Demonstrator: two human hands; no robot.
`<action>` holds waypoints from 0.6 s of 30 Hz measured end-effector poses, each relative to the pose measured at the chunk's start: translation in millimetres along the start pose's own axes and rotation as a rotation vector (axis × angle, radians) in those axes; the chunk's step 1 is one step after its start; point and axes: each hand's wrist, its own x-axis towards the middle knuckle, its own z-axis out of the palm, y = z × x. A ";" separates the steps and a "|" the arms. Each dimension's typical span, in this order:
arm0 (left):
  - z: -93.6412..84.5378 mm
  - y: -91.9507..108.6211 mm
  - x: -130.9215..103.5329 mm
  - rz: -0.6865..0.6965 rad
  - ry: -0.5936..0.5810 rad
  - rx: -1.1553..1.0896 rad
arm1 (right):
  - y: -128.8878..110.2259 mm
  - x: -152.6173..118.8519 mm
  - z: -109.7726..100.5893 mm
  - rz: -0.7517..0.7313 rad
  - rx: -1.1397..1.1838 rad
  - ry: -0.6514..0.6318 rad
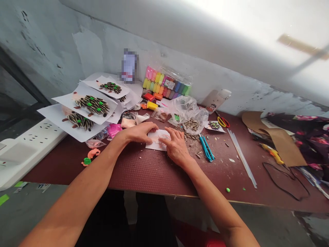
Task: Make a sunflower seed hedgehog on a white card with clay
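A small white paper with an orange-red line drawing lies flat on the dark red table between my hands. At its left edge my left hand rests with thumb and fingers apart, holding nothing. My right hand touches the paper from the right. Its index finger reaches onto the drawing while the other fingers stretch forward, partly overlapping. Loose striped sunflower seeds lie just beyond the right hand, beside a blue utility knife. A plastic bag holds more seeds.
Stacked sheets with seed-covered hedgehogs stand at left, near a white power strip. Behind are colourful clay packs, a blurred-out phone-like object and a white bottle. Scissors, clear sticks and a yellow glue gun lie right.
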 end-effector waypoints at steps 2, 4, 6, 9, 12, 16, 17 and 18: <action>-0.2 0.6 -0.2 -0.008 -0.004 0.001 | 0.3 -0.6 -0.2 -0.002 0.013 0.009; -0.4 1.0 -0.4 -0.017 -0.007 0.001 | 0.8 -1.7 -0.5 0.015 0.028 0.025; -0.4 1.0 -0.2 -0.018 -0.007 -0.003 | 0.9 -2.8 -1.0 0.018 0.036 0.037; -0.2 -0.1 0.3 -0.013 -0.007 -0.005 | -0.4 -3.6 -1.4 -0.038 0.029 0.033; 0.2 -1.4 0.7 -0.009 -0.007 -0.002 | -2.6 -3.7 -0.9 -0.096 0.007 0.020; 0.7 -2.2 0.9 0.000 -0.004 0.000 | -5.1 -4.7 0.6 -0.115 -0.018 0.026; 0.8 -2.2 0.9 0.001 -0.003 -0.002 | -5.4 -5.1 0.8 -0.111 -0.015 0.034; 0.9 -2.2 0.9 0.002 -0.002 -0.003 | -5.7 -5.5 0.9 -0.108 -0.010 0.043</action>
